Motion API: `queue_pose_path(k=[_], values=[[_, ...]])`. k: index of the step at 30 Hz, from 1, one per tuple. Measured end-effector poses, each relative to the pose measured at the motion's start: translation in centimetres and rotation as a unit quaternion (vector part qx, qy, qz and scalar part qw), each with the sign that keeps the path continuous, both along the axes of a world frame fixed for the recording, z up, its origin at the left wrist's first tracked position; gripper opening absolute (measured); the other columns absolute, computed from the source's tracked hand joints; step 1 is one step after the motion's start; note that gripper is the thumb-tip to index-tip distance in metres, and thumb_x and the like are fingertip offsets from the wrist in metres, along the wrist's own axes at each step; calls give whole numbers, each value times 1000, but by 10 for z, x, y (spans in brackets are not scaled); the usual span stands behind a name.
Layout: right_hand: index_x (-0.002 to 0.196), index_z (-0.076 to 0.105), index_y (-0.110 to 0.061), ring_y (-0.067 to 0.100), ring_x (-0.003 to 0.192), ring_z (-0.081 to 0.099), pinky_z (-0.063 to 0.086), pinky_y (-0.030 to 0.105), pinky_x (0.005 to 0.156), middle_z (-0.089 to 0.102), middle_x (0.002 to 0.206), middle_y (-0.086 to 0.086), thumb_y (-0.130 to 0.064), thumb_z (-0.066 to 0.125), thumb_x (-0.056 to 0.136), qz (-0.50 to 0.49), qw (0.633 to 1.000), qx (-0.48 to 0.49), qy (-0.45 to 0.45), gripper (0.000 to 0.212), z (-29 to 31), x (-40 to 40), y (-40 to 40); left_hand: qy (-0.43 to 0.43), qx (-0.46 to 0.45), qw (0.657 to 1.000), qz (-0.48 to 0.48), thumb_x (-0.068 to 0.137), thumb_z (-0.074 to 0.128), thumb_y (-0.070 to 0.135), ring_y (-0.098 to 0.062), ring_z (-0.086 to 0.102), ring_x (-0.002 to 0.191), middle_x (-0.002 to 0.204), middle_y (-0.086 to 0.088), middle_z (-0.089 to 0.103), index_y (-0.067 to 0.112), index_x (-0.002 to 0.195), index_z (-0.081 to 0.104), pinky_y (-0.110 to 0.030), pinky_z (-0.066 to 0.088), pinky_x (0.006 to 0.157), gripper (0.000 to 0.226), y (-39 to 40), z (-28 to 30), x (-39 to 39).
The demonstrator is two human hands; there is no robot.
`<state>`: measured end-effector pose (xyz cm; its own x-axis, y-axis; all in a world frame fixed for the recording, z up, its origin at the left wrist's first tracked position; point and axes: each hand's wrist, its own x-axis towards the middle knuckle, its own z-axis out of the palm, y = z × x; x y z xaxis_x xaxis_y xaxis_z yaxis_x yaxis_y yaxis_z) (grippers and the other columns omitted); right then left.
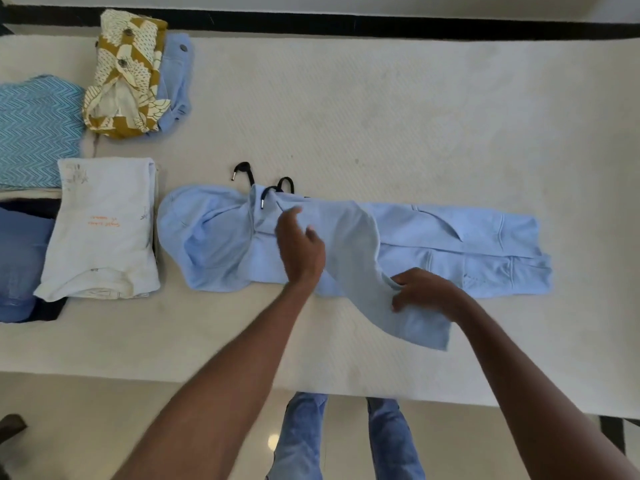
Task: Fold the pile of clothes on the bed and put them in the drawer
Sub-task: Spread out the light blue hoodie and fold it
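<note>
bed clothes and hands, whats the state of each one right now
hoodie: flat on the bed, half folded, sleeve lifted
white shirt: folded, on a stack
patterned shirt: folded, on a blue garment
zigzag cloth: folded
left hand: open, over the hoodie
right hand: fingers gripping the sleeve

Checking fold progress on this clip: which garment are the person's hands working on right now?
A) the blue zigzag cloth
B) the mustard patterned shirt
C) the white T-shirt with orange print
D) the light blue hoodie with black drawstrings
D: the right hand pinches a sleeve of the light blue hoodie spread across the bed, while the left hand hovers over its chest.
</note>
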<state>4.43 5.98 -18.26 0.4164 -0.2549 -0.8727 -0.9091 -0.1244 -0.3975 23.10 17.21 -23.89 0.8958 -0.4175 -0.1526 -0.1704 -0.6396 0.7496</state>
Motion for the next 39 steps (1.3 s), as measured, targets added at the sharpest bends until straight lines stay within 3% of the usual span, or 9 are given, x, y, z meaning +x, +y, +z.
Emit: queue_pose_path(k=[3,6,9,12,15,21,26,32,39], values=[[92,68,-3,21,82,58,39,31,66,63,87,5,-10,71,73,43,996,-51,53,20,-12,-13,-24,-43,123,905,-405,93,58,15,-28,25,146,157,-12,30,13,151,33,-40,22,119,63,-26,-17,29],[87,64,-9,19,80,54,36,30,63,60,89,3,-16,77,71,25,990,-126,64,23,-12,-24,-61,-20,293,803,-519,98,55,30,-30,3,152,165,-13,-2,18,158,7,-45,15,120,78,-34,-39,42],[91,65,-9,22,83,54,36,31,65,59,93,4,-18,80,72,21,985,-157,64,25,-11,-27,-99,-4,320,833,-452,101,47,40,-40,1,150,163,-19,-6,14,158,1,-52,13,119,77,-24,-57,42],[97,64,-10,25,91,53,35,30,64,60,105,7,-9,72,77,76,977,-181,85,21,-16,-28,-126,-134,273,859,-411,101,30,42,-43,14,148,161,-25,10,4,156,15,-58,20,117,68,-6,-81,19],[102,67,-4,27,87,53,35,28,60,59,102,10,-3,65,78,107,972,-168,123,23,-23,-32,-141,-205,215,880,-371,97,40,39,-43,23,146,157,-27,25,-2,152,27,-58,24,117,70,7,-96,-2],[70,49,-1,17,61,38,27,27,51,46,73,8,8,51,77,85,974,-177,113,12,-32,-37,-124,-162,204,960,-99,96,54,30,-34,44,128,134,-15,54,8,132,53,-48,32,103,42,-21,-64,14],[72,52,-5,27,71,48,34,30,57,51,73,10,2,43,79,-73,962,-261,34,13,-54,-48,-110,-73,404,886,-215,96,52,37,-34,42,123,126,-13,54,11,110,65,-46,30,102,32,-36,-60,75],[105,56,-11,35,83,54,41,36,73,55,90,13,-13,47,86,-163,907,-388,5,21,-61,-51,-109,-99,222,960,-139,103,42,21,-34,57,100,100,-13,65,9,105,54,-41,30,90,18,2,-65,57],[124,47,1,40,116,44,33,47,100,49,125,26,-4,57,81,-39,845,-519,125,45,-105,-40,-121,-206,269,935,-104,85,52,3,-36,55,101,107,-18,61,6,112,54,-45,37,85,27,8,-86,25]])
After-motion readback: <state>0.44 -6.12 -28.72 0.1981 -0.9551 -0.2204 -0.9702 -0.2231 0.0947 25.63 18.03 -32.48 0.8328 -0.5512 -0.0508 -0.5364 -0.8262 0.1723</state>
